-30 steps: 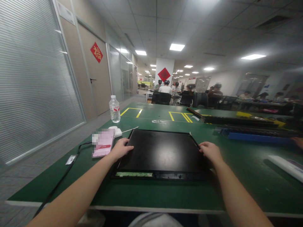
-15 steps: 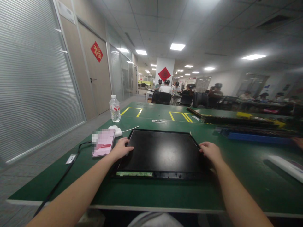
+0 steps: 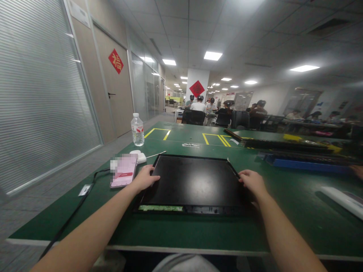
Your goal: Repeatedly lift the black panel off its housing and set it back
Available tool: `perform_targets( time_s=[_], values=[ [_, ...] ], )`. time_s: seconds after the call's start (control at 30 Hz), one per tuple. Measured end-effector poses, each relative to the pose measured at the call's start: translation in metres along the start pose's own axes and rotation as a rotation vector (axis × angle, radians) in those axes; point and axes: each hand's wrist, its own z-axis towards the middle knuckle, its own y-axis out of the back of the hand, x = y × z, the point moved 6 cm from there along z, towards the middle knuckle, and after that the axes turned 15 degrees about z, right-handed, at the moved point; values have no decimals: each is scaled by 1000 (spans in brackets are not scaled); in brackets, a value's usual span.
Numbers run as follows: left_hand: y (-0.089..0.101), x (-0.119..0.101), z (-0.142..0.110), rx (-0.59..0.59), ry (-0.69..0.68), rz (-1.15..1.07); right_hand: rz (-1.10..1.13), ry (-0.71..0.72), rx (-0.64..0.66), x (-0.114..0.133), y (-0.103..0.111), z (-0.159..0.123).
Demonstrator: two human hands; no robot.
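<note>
A flat black display panel (image 3: 193,181) lies on the green table (image 3: 289,196), with a green circuit strip along its near edge. My left hand (image 3: 146,178) is curled on the panel's left edge. My right hand (image 3: 252,181) is curled on its right edge. Both hands grip the panel, which rests flat on the table.
A pink phone (image 3: 124,171) with a black cable lies left of the panel, next to a white object and a water bottle (image 3: 137,130). Blue and black trays (image 3: 300,160) sit at the right. Several people sit at far tables.
</note>
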Motion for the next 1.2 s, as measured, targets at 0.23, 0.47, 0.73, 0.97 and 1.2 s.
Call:
perform_targets(
  time_s=[0.23, 0.47, 0.73, 0.97, 1.2],
  values=[
    [-2, -12, -3, -1, -163, 166, -21, 13, -11, 2, 0, 0],
    [-2, -22, -14, -2, -327, 335, -11, -6, -10, 4, 0, -3],
    [3, -54, -33, 132, -717, 322, -6, -10, -9, -1, 0, 1],
    [-3, -71, -52, 291, -792, 176, -15, 3, -11, -3, 0, 3],
    [-11, -79, -62, 347, -830, 186, -16, 12, -7, 0, -1, 1]
  ],
)
